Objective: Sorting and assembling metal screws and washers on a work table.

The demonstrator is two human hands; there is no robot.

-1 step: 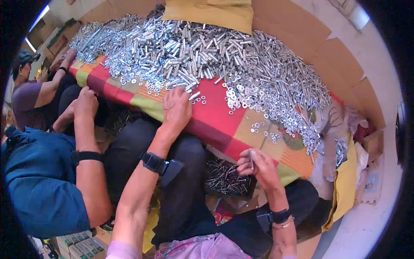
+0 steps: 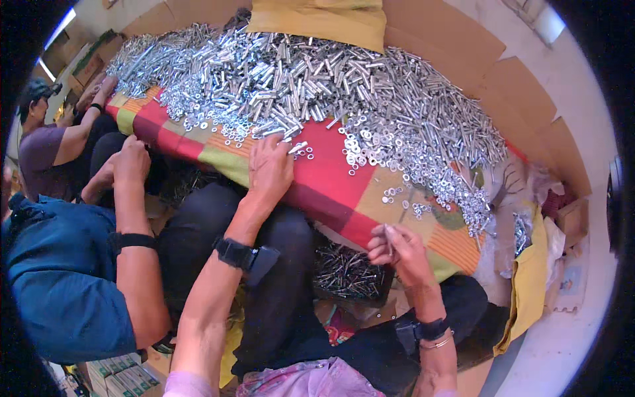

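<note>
My left hand (image 2: 271, 165) rests at the front edge of a heap of silvery metal sleeves (image 2: 311, 79) on a checked cloth (image 2: 331, 188). Its fingers are curled together and hide whatever they may hold. One loose metal sleeve (image 2: 298, 148) lies beside the fingertips, near several small washers (image 2: 308, 153). Over the cloth's near edge, my right hand (image 2: 407, 255) is closed with thumb and fingers pinched. A thin metal rod (image 2: 389, 246), perhaps a bolt, shows partly between those fingers.
Flat washers (image 2: 360, 149) and small nuts (image 2: 463, 202) spread along the heap's front right. Below the cloth sits a box of dark bolts (image 2: 347, 272). Cardboard (image 2: 450, 33) walls the far side. On my left sits a co-worker in blue (image 2: 66, 278), another person (image 2: 63, 139) beyond.
My right hand has shifted slightly right and turned, so less of the thin rod shows. My left hand stays almost in place.
</note>
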